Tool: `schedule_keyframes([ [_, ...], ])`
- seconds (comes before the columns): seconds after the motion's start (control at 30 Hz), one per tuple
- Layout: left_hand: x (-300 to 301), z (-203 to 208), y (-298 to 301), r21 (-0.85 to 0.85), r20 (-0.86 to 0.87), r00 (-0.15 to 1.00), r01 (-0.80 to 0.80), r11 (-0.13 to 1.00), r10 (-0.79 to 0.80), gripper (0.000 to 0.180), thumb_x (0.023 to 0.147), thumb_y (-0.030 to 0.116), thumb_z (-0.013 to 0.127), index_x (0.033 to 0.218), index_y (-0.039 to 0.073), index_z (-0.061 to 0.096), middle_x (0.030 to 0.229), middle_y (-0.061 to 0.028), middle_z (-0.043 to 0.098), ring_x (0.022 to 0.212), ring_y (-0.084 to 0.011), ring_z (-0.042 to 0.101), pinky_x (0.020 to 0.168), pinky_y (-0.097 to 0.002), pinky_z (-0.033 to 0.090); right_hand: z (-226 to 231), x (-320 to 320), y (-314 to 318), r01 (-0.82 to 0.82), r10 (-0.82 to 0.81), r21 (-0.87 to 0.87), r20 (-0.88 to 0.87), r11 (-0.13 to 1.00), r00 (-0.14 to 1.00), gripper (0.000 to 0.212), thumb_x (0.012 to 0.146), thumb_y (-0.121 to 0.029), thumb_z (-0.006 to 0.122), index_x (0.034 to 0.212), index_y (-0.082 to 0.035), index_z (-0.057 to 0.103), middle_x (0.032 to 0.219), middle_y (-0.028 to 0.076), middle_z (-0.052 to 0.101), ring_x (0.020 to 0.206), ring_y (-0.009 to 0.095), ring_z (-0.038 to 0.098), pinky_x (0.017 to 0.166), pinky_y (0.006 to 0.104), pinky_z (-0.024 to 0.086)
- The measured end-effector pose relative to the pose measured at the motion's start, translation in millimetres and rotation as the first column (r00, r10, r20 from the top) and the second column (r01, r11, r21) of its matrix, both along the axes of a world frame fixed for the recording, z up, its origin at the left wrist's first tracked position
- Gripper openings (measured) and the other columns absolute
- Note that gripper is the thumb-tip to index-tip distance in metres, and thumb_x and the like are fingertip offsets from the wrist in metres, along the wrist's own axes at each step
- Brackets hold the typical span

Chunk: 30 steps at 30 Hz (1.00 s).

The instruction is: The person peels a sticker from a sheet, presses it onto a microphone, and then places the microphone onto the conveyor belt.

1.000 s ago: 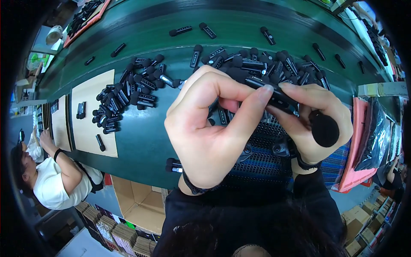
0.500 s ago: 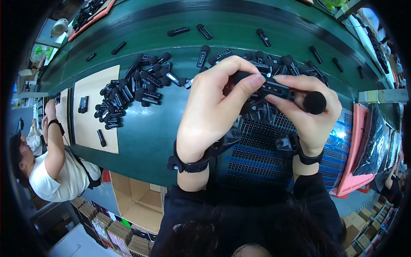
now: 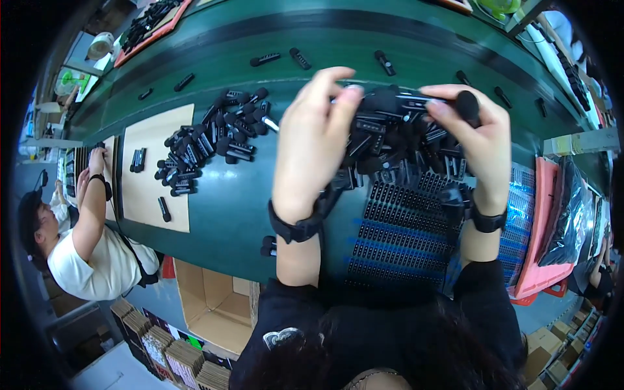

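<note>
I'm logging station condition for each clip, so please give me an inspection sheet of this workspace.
Surface: green worktop, partly covered by a flat cardboard sheet.
Job's things: main microphone pile, black; rows of small black parts nearer the person.
Clutter: second microphone pile, partly on the cardboard.
Left hand: at the main pile's left edge; blurred, grasp unclear.
Right hand: holding a foam-topped microphone.
Cables: none clearly made out.
Surroundings: white-shirted co-worker and open cardboard box leftward; black plastic bag rightward.
</note>
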<state>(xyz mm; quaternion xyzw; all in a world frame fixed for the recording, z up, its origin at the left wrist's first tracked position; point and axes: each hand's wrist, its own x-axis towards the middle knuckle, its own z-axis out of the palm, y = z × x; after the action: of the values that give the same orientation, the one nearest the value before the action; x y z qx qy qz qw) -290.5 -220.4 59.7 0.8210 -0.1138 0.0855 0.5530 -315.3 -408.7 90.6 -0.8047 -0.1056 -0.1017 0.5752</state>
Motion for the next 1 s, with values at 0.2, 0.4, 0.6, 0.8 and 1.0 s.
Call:
schedule_keyframes([
  [0.2,97,-11,32,0.544,-0.154,0.977,-0.039,0.838,0.146,0.040,0.076,0.035,0.055,0.109,0.012,0.051,0.102,-0.0166,0.054,0.093,-0.0299,0.053,0.080,-0.0361,0.042,-6,-18,-90,0.023,-0.032,-0.107,-0.090,0.994,0.995,0.014,0.079,-0.005,0.054,0.090,0.001,0.060,0.078,0.003,0.057,0.069,0.009,0.054,0.064,0.0194,0.042],
  [0.4,207,-94,73,0.764,-0.397,0.895,0.200,0.614,0.204,0.043,0.076,0.036,0.056,0.110,0.010,0.046,0.095,-0.0100,0.056,0.071,-0.0220,0.055,0.055,-0.0325,0.046,-49,-57,-137,0.061,-0.100,-0.138,-0.298,0.989,0.949,0.013,0.079,-0.007,0.055,0.089,0.001,0.059,0.074,0.001,0.056,0.068,0.008,0.053,0.063,0.0193,0.040],
  [0.6,235,-87,28,0.710,-0.519,0.846,0.345,0.614,0.124,0.035,0.076,0.039,0.055,0.082,0.004,0.059,0.077,-0.0086,0.059,0.063,-0.0203,0.054,0.052,-0.0301,0.045,-75,-84,-180,0.177,-0.195,-0.080,-0.390,0.981,0.900,0.014,0.079,-0.007,0.055,0.089,0.002,0.059,0.074,0.001,0.057,0.068,0.008,0.054,0.064,0.0207,0.042],
  [0.8,208,-70,-63,0.808,-0.450,0.887,0.355,0.470,0.103,0.034,0.075,0.039,0.056,0.074,0.006,0.063,0.072,-0.0081,0.060,0.066,-0.0206,0.057,0.058,-0.0326,0.045,-101,-81,-188,0.171,-0.166,-0.035,-0.488,0.985,0.857,0.014,0.079,-0.007,0.053,0.090,0.000,0.059,0.074,0.002,0.058,0.068,0.008,0.054,0.063,0.0205,0.041],
  [1.0,192,-69,-95,0.892,-0.234,0.971,0.192,0.410,0.056,0.035,0.073,0.040,0.056,0.078,0.006,0.064,0.079,-0.0104,0.062,0.074,-0.0243,0.059,0.067,-0.0360,0.046,-101,-78,-178,0.126,-0.145,-0.072,-0.512,0.989,0.847,0.016,0.078,-0.011,0.055,0.092,-0.004,0.059,0.072,-0.002,0.056,0.063,0.006,0.047,0.059,0.0185,0.037],
])
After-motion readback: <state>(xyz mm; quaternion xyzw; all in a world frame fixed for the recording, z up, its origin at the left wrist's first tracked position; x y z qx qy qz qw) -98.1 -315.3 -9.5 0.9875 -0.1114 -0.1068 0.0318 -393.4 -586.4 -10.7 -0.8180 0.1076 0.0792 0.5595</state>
